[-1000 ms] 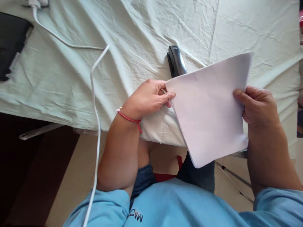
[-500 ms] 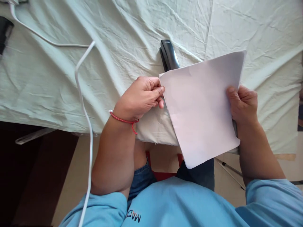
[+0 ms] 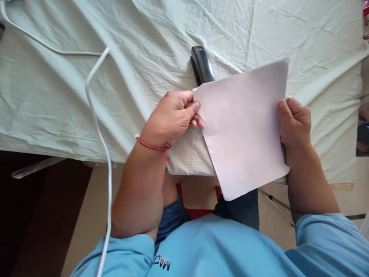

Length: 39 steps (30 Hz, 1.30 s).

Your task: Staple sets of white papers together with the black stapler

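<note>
White paper point(image 3: 245, 127), seemingly a few sheets together, is held tilted over the table's front edge. My left hand point(image 3: 178, 113) pinches its upper left corner between thumb and fingers. On the opposite side, my right hand point(image 3: 295, 119) grips the right edge, thumb on top and the other fingers partly hidden. Just beyond the paper's top edge lies a black stapler point(image 3: 203, 65), its near end covered by the paper. A sliver of something dark shows under the paper by my right wrist; I cannot tell what it is.
A wrinkled pale cloth point(image 3: 138, 46) covers the table. A white cable point(image 3: 99, 127) crosses the left side and hangs down past my left arm. A dark object point(image 3: 1, 30) shows at the far left edge. Thin stand legs point(image 3: 273, 202) are on the floor at right.
The view has shifted slightly, so table things sit a little further left. Both hands keep their hold on the paper, which has moved only slightly.
</note>
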Each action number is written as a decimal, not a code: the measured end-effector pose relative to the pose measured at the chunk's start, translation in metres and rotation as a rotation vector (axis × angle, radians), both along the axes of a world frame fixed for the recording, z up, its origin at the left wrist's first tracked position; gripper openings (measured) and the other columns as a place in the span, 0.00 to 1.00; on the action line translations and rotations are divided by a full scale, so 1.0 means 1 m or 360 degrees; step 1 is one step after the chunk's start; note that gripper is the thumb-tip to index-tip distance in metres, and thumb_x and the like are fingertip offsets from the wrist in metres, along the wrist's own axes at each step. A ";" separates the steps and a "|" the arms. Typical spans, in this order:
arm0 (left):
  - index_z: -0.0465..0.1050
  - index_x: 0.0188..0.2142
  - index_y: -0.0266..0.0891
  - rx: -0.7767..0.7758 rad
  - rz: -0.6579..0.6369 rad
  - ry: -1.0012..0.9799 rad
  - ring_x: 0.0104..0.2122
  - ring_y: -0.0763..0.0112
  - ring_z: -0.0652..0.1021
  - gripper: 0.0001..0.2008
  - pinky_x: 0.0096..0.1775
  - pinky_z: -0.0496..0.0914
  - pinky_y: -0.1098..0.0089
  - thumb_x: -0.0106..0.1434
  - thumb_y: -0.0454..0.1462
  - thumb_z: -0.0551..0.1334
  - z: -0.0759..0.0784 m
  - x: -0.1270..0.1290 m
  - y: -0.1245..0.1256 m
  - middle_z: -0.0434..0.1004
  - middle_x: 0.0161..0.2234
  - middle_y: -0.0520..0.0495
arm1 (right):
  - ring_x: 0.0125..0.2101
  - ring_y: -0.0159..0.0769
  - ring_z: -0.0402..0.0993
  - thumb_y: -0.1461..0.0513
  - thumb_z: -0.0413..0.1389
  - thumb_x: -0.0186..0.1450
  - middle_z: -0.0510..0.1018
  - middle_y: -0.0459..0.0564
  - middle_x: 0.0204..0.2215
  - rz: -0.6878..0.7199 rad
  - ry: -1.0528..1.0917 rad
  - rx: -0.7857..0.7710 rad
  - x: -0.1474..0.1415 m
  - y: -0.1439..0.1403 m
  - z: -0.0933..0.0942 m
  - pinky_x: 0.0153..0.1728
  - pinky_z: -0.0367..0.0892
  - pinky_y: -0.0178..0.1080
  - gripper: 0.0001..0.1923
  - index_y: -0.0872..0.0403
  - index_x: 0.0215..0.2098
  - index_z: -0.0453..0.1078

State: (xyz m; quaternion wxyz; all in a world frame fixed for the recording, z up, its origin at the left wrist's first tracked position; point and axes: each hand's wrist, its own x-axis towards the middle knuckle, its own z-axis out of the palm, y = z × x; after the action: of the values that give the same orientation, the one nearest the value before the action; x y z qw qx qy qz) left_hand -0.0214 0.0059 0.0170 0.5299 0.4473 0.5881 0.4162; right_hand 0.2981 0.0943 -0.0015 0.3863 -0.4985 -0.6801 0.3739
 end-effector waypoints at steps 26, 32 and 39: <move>0.66 0.43 0.48 0.0167 0.0557 0.0609 0.40 0.59 0.83 0.12 0.54 0.75 0.59 0.67 0.31 0.66 -0.014 0.019 0.004 0.82 0.32 0.52 | 0.19 0.29 0.72 0.51 0.78 0.56 0.82 0.43 0.25 -0.0163 0.0253 -0.0815 0.000 -0.003 0.020 0.17 0.67 0.31 0.17 0.50 0.36 0.82; 0.73 0.41 0.48 0.0200 0.0467 0.0688 0.40 0.61 0.83 0.09 0.53 0.75 0.61 0.67 0.30 0.64 -0.016 0.016 0.004 0.84 0.34 0.51 | 0.21 0.31 0.72 0.54 0.78 0.57 0.83 0.38 0.29 0.0012 0.0372 -0.0373 0.002 -0.003 0.008 0.21 0.68 0.34 0.41 0.34 0.67 0.74; 0.87 0.46 0.45 0.0279 0.0308 0.1032 0.42 0.61 0.86 0.16 0.52 0.77 0.63 0.70 0.30 0.60 -0.019 0.019 0.005 0.90 0.40 0.49 | 0.22 0.27 0.69 0.52 0.73 0.65 0.79 0.43 0.25 0.0228 -0.0106 -0.0828 0.014 -0.003 0.027 0.21 0.64 0.32 0.19 0.43 0.53 0.87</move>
State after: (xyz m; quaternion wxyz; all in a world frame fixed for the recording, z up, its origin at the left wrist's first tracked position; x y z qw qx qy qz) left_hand -0.0019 0.0105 -0.0017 0.2332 0.5422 0.7276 0.3497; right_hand 0.3122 0.0909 0.0259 0.1953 -0.5435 -0.6071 0.5458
